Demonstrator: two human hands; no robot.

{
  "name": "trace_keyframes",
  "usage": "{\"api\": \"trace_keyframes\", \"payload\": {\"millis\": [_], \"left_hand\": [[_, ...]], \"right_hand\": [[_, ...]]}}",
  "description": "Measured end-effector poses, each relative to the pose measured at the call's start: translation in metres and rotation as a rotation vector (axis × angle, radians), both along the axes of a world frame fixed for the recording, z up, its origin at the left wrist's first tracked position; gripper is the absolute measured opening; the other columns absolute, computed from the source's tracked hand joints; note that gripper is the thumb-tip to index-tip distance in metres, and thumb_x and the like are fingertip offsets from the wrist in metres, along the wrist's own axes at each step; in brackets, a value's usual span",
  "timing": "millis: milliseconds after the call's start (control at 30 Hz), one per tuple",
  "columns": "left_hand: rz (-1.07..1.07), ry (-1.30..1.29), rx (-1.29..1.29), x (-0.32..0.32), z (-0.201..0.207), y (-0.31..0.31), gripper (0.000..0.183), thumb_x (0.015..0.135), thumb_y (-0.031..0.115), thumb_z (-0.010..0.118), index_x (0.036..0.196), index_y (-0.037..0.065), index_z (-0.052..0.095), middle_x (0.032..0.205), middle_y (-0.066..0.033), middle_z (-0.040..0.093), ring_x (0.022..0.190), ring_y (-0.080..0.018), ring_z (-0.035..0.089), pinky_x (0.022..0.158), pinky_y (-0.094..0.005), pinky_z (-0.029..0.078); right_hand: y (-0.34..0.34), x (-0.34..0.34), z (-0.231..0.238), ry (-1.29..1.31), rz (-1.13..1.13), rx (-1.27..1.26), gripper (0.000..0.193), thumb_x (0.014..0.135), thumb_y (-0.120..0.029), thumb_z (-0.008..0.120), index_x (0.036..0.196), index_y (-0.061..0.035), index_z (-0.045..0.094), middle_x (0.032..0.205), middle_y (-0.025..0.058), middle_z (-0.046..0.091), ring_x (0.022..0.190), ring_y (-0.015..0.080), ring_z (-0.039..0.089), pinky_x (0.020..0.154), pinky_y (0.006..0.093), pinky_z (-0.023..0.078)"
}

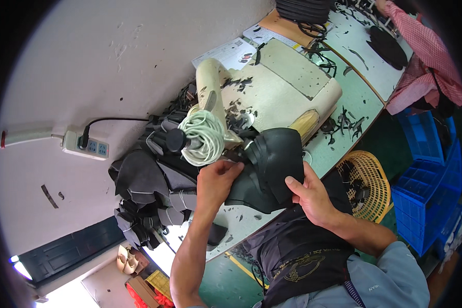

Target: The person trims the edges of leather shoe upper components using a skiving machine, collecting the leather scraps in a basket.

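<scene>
Holding layered black sheets [280,161] across the front edge of the desk [249,218], pinched in the left hand [215,186], clasped in the right hand [315,200], apparently for two-sided support.

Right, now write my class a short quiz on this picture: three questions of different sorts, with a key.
1. Multiple choice: what colour is the open-mesh basket? A) red B) yellow C) white
2. True or false: the thumb of the person's right hand lies on top of the dark layered piece.
3. Short answer: which of the person's hands is nearer the coiled pale cord?

Key: 1. B. 2. True. 3. The left hand.
</scene>
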State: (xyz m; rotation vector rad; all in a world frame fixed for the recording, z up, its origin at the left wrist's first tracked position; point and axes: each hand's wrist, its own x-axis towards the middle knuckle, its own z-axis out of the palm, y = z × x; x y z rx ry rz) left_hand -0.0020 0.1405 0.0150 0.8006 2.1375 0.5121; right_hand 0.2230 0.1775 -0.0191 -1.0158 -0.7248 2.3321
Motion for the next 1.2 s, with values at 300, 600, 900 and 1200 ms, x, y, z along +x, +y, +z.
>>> {"api": "trace_keyframes", "payload": {"millis": [300, 600, 900, 1200], "left_hand": [[0.07, -0.118, 0.103, -0.005, -0.022, -0.008, 0.03, 0.08, 0.013, 0.073, 0.107, 0.001, 0.068, 0.085, -0.0042, 0.071, 0.072, -0.0074, 0.06, 0.066, -0.0229, 0.046], [0.079, -0.078, 0.206, 0.001, -0.022, -0.012, 0.028, 0.077, 0.014, 0.075, 0.098, -0.002, 0.066, 0.072, -0.0058, 0.068, 0.063, -0.0085, 0.06, 0.06, -0.0242, 0.046], [0.101, -0.389, 0.367, 0.06, -0.03, -0.061, 0.044, 0.093, 0.019, 0.063, 0.13, -0.003, 0.052, 0.105, -0.0132, 0.068, 0.092, -0.0176, 0.066, 0.085, -0.0301, 0.053], [0.067, -0.358, 0.209, 0.101, 0.011, -0.176, 0.062, 0.084, 0.029, 0.07, 0.133, -0.003, 0.049, 0.125, -0.0222, 0.06, 0.115, -0.0301, 0.06, 0.099, -0.0352, 0.044]], "right_hand": [[0.003, -0.001, 0.006, -0.013, -0.038, 0.015, 0.046, 0.098, -0.019, 0.056, 0.138, -0.0078, 0.036, 0.111, 0.0003, 0.057, 0.082, 0.0017, 0.053, 0.058, 0.017, 0.042], [0.002, -0.001, 0.0, -0.002, -0.069, 0.064, 0.047, 0.096, -0.014, 0.058, 0.138, -0.0088, 0.036, 0.117, 0.0024, 0.055, 0.094, 0.0066, 0.056, 0.066, 0.0209, 0.049], [0.0, 0.012, 0.01, 0.04, -0.035, 0.085, 0.049, 0.093, -0.003, 0.053, 0.139, -0.0076, 0.036, 0.122, 0.0085, 0.055, 0.109, 0.0181, 0.059, 0.087, 0.0324, 0.054], [-0.051, 0.05, 0.011, -0.275, 0.64, 0.536, 0.069, 0.09, -0.017, 0.067, 0.145, -0.0044, 0.028, 0.144, 0.0145, 0.026, 0.125, 0.0251, 0.043, 0.098, 0.0384, 0.047]]}}
